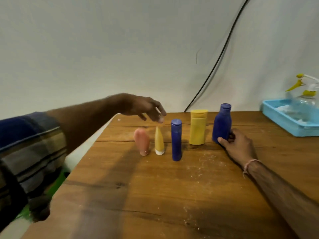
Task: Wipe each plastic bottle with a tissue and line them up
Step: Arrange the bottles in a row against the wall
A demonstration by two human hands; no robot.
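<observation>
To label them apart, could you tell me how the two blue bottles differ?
The slim blue bottle is a straight cylinder; the wide blue bottle has shoulders and a narrow neck. The slim one stands free; the right hand grips the wide one's base. Both are capped.

Wooden worktop, row 9→3 o'clock, all upright: pink tube, yellow tube, tall blue bottle, yellow bottle, round blue bottle. Blue tray at 2 o'clock. White specks nr centre.
</observation>
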